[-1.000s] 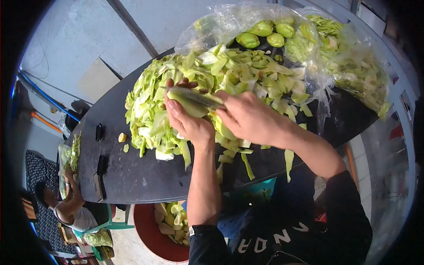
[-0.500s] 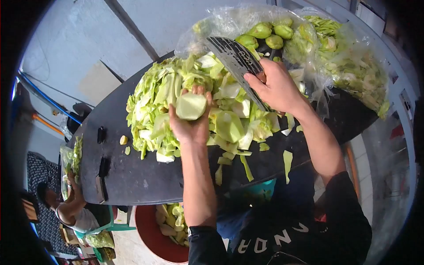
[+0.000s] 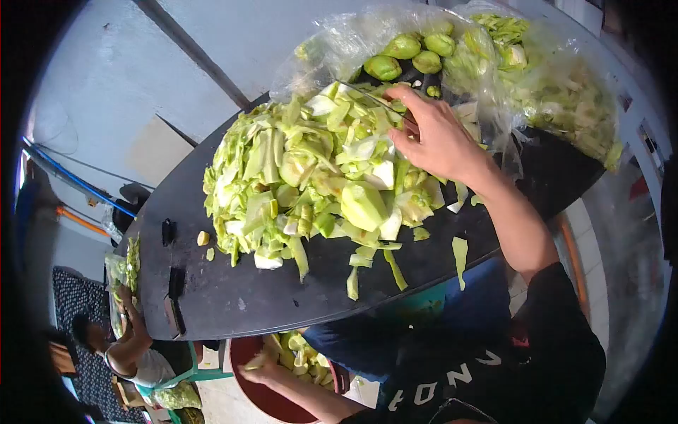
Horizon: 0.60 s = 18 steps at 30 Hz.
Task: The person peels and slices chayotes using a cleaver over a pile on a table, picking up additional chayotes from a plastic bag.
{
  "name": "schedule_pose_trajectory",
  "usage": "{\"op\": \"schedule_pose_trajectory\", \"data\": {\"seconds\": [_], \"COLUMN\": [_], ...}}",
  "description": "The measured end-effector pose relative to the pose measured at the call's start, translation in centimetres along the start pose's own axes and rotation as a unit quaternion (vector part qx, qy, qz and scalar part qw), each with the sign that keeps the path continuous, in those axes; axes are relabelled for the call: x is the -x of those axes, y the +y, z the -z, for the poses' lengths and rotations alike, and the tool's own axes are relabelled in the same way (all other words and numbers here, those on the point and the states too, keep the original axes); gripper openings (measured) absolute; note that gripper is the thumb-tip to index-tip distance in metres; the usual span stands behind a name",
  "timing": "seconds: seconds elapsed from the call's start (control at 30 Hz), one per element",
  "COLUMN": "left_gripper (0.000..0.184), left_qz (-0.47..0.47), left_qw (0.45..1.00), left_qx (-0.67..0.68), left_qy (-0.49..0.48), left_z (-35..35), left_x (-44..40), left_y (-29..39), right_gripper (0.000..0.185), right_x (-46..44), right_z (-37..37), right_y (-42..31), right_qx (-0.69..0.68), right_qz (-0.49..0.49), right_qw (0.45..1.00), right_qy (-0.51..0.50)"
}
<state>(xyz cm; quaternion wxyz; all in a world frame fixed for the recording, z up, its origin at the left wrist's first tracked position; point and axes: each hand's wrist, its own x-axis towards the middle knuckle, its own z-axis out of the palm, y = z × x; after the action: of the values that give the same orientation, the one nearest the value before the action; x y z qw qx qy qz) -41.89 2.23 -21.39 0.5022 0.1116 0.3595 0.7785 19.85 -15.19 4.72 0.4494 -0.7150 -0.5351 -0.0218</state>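
Observation:
My right hand (image 3: 438, 138) is closed around the handle of a broad-bladed knife (image 3: 371, 95). Its blade appears nearly edge-on above a large heap of pale green peelings and slices (image 3: 282, 169). Down at the table's near side, my left hand (image 3: 263, 369) reaches into a red tub (image 3: 251, 396) that holds pale cut pieces (image 3: 300, 353). That hand is smeared, and whether its fingers hold anything is unclear. A peeled chayote piece (image 3: 364, 205) lies at the front of the heap. Several whole green chayotes (image 3: 402, 46) sit at the back by clear plastic.
Clear plastic bags (image 3: 565, 92) of cut greens stand at the far right of the dark table (image 3: 233, 304). Another person (image 3: 127, 346) sits at the left end, hands on a bag of greens. Loose strips (image 3: 460, 261) lie near the front edge.
My left hand has moved from above the heap down into the red tub; the chayote piece it held is no longer over the heap. The knife in my right hand has turned edge-on.

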Motion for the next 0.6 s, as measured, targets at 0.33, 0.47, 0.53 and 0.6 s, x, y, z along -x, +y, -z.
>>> {"op": "schedule_pose_trajectory", "data": {"seconds": [0.33, 0.47, 0.53, 0.6], "left_gripper": [0.035, 0.038, 0.04, 0.043], "left_qz": [-0.298, -0.3, -0.297, -0.272], "left_qw": [0.857, 0.907, 0.838, 0.749], "left_qx": [-0.42, -0.268, -0.333, -0.329], "left_qy": [0.004, -0.124, -0.313, -0.506], "left_z": [-8.0, -21.7, -25.6, -30.2], "left_x": [9.4, 16.3, 19.5, 24.5], "left_y": [-1.5, -1.2, -3.0, -5.3], "right_gripper": [0.06, 0.072, 0.073, 0.077], "right_x": [0.2, 0.7, 0.7, 0.8], "right_z": [-2.7, -2.6, -1.9, -1.7], "right_y": [2.2, 2.2, 1.2, 0.9], "right_qx": [0.057, 0.136, 0.175, 0.237], "right_qz": [0.032, -0.005, -0.016, -0.002], "right_qw": [0.997, 0.991, 0.984, 0.972], "right_qy": [0.028, 0.019, 0.001, -0.012]}}
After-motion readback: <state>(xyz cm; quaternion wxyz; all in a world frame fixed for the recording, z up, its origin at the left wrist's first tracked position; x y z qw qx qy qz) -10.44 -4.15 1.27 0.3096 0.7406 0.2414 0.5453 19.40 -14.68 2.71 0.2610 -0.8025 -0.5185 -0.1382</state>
